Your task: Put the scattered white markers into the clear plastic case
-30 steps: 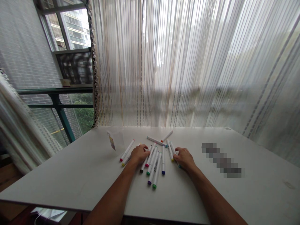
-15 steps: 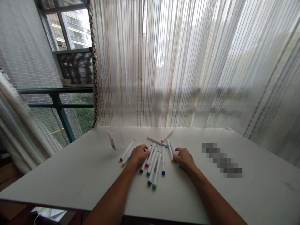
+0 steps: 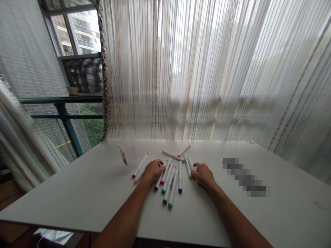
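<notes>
On the tabletop [image 3: 85, 196], I have a yellow-ended marker [image 3: 188, 166] lying just left of my right hand [image 3: 204, 174], well nearer to it than to my left hand [image 3: 154, 170]. Its long axis runs away from me, far tip leaning slightly left, yellow end pointing back my way. Both hands are loosely curled; I can't tell whether either grips anything.

Markers [image 3: 180, 177]: on the worktop [image 3: 103, 206], around and between left hand [image 3: 154, 169] and right hand [image 3: 203, 174]
Container [image 3: 131, 155]: left of the markers
Curtain [image 3: 181, 69]: behind the worktop
</notes>
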`<action>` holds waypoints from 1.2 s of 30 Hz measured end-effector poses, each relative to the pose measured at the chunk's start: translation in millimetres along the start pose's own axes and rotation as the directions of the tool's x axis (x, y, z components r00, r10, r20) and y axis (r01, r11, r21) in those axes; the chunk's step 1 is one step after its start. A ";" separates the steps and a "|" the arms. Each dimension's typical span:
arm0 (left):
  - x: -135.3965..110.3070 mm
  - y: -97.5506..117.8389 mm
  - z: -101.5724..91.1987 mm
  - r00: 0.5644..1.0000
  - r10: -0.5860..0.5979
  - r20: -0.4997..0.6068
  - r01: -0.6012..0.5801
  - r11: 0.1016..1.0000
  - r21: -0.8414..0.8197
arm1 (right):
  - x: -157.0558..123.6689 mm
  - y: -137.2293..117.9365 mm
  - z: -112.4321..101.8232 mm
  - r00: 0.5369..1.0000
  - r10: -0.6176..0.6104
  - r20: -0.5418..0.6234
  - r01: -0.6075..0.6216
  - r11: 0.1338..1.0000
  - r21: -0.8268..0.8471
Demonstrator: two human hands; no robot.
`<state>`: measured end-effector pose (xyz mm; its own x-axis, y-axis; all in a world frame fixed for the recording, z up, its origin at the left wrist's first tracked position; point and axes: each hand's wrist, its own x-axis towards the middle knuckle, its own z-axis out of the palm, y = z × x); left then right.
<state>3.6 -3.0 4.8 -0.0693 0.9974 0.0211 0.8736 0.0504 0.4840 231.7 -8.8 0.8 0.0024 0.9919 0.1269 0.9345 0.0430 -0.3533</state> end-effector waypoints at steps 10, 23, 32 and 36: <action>1.0 -1.5 1.1 1.000 0.016 0.002 -0.016 1.000 0.010 | 0.3 0.6 -0.2 1.000 -0.002 0.001 0.002 1.000 0.000; 1.3 -7.1 5.9 0.994 0.059 -0.090 -0.062 0.998 -0.024 | 2.5 2.9 3.4 1.000 -0.013 0.007 0.013 1.000 -0.001; -3.8 3.8 -13.7 0.883 0.171 -0.436 -0.230 0.970 -0.084 | -0.6 0.1 -1.1 0.999 -0.035 0.013 0.035 0.999 -0.011; -13.5 -18.3 -64.6 0.639 0.137 -0.757 -0.281 0.958 -0.063 | -1.5 0.4 -1.4 1.000 -0.025 0.011 0.024 1.000 0.014</action>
<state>-42.6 -20.8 52.3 -0.2887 0.6051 0.7420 0.8256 -0.2351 0.5130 232.6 -10.5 1.8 -0.0243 0.9918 0.1257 0.9291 0.0689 -0.3633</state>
